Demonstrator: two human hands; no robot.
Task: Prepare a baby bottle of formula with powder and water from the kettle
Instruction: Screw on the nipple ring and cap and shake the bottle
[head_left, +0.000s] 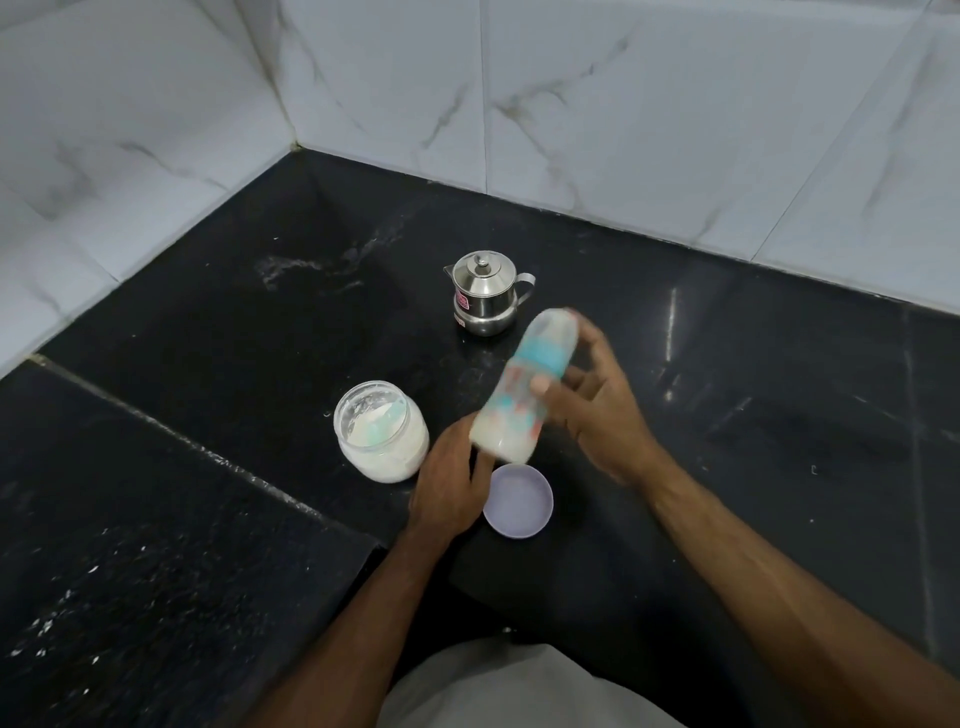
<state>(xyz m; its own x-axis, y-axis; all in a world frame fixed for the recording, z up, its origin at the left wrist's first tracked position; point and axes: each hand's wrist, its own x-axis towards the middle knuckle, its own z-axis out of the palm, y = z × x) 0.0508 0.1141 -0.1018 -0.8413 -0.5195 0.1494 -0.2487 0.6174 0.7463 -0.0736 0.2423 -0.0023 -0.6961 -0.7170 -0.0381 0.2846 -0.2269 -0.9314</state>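
Pale grey cloth (519, 691) is seen at the bottom edge, closest to the camera, between two bare forearms. Black polished stone table (779, 415) is met by white marble-veined wall tiles (623, 104) at a corner; white powdery smears are scattered on the stone, back-left and front-left.

Baby bottle (524, 387) is held tilted above the table, cap end up and away, base down toward the camera. Body is clear plastic, cylindrical, with blurred teal and red print; a teal collar ring sits under a clear domed cap. Milky white liquid is gathered in the lower end. Outline is motion-blurred.

Left hand (452, 483) is placed at the bottle's base, fingers curled against it. Right hand (597, 400) is wrapped round the middle, thumb on the front, fingers behind, grasping the bottle.

Round clear jar (381, 430) of white powder stands open, left of the hands, with a pale teal scoop inside. Shallow round lilac lid (518, 501) lies upturned just below the bottle. Small shiny steel kettle (485, 292) with knobbed lid and side handle stands behind, apart.
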